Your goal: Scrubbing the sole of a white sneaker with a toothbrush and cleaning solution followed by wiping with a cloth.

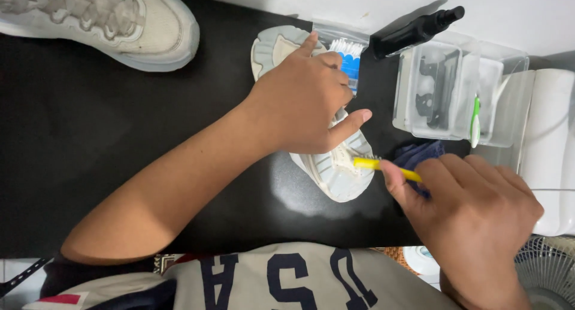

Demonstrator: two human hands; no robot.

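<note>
My left hand [308,100] presses down on a pale sneaker [335,169] that lies sole-up on a black mat [120,142]. The hand covers the shoe's middle, leaving only both ends of the sole in view. My right hand [473,217] grips a yellow-handled brush [374,164] whose head touches the near end of the sole. A dark blue cloth [419,154] lies just beyond my right hand.
A second pale sneaker [120,22] sits upright at the far left. A bag of cotton swabs [347,49], a black spray bottle [416,31] and a clear plastic box [455,94] with a green-handled brush [475,121] stand at the back. A white paper roll [554,142] and a fan [545,274] are on the right.
</note>
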